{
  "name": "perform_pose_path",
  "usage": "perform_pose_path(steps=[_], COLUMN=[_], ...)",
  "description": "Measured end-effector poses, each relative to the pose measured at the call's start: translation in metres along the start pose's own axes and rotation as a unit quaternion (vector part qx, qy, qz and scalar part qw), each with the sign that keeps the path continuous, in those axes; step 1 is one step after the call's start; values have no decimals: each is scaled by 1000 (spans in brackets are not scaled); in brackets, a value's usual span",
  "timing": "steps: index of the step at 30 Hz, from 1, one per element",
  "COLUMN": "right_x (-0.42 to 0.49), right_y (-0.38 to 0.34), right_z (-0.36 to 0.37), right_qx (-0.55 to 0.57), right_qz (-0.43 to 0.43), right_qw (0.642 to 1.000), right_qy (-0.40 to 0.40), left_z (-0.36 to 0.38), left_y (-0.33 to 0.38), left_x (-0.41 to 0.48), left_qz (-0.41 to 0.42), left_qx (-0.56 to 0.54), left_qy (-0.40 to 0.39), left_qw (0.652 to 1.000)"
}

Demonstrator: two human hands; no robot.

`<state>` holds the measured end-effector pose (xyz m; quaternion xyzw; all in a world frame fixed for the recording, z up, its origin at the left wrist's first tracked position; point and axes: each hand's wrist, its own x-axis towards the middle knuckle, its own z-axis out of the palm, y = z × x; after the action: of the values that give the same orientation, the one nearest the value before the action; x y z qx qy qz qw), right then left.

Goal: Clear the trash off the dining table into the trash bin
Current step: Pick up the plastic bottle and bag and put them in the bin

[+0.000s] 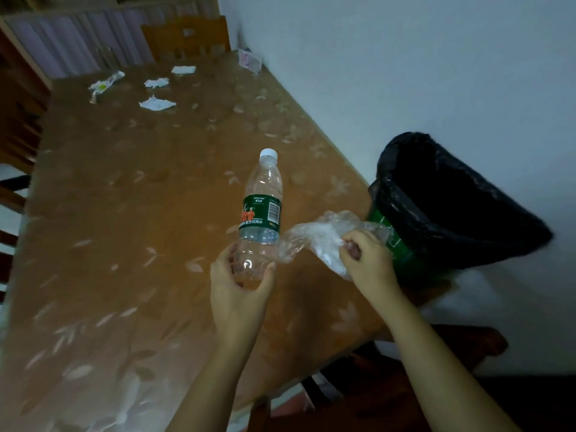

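My left hand (238,283) grips the base of a clear plastic water bottle (262,210) with a green label and white cap, held upright over the dining table (124,213). My right hand (367,255) is closed on a crumpled clear plastic bag (314,238), right beside the bottle and near the table's right edge. The green trash bin (442,207) with a black liner stands tilted just right of the table, close to my right hand. Crumpled white tissues (157,103) (156,82) (184,69) and a plastic wrapper (104,84) lie at the far end of the table.
A white wall runs along the right side behind the bin. A small pink-and-white packet (249,60) leans at the far right corner of the table. Wooden chairs stand at the far end (187,35), along the left edge (18,120) and at my lower right (436,353).
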<state>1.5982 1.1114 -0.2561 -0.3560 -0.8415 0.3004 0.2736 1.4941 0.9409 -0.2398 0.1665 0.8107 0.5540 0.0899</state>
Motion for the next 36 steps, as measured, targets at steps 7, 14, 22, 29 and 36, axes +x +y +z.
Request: perform_pose_path(steps=[7,14,22,29,36], right_x=[-11,15,65,59,20], right_y=[-29,-32,-1,47,58], right_z=[-65,-139,-174,-160,-163], right_qx=[-6,-67,-93,-121,-154], right_qz=[-63,-105,-62,29,34], right_qw=[993,976,979,988,978], right_qy=[102,181,172,92,137], left_z=[4,23,47,63,86], left_y=[44,88,111,107,108], left_x=[-2,6,14,18,15], left_qz=[66,127,158,170,234], left_qx=[-49,-71,-68,-31,62], left_qy=[-48,-67,-77,-98,-142], left_qw=[995,987,982,980,960])
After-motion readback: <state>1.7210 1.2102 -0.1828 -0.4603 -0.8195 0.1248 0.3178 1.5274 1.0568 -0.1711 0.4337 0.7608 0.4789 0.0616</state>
